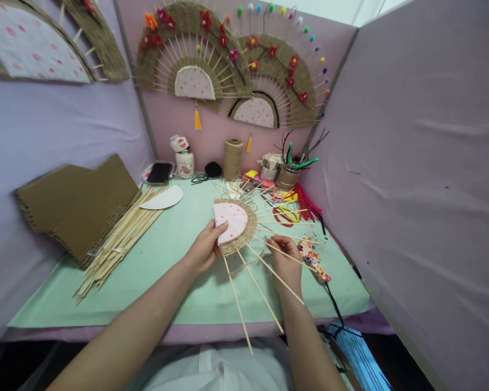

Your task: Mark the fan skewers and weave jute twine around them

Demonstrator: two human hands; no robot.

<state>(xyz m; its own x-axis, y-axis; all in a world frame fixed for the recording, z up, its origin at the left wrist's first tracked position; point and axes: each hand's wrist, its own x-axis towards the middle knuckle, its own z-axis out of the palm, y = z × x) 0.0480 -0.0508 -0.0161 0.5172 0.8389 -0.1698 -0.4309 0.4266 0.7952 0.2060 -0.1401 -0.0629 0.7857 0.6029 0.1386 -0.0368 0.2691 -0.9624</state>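
A half-round woven piece (250, 220) with a pink dotted cloth centre (234, 217) is held above the table, and thin wooden sticks (264, 278) fan out from its curved edge. My left hand (207, 245) grips its flat side, thumb on the cloth and fingers underneath. Among the sticks on the right, my right hand (286, 259) has its fingers pinched together on a strand of twine (263, 251). That twine runs loosely across the lower sticks. The palm side of my right hand is partly hidden.
Left lie a bundle of sticks (120, 239), brown cardboard (79, 203) and a white half-round card (163, 198). A twine spool (232, 159), jar (185, 164) and pot with green-handled pliers (288, 176) stand behind. Scissors (287, 214) and a patterned glue-gun-like tool (313, 259) lie right. Finished fans (195, 49) hang above.
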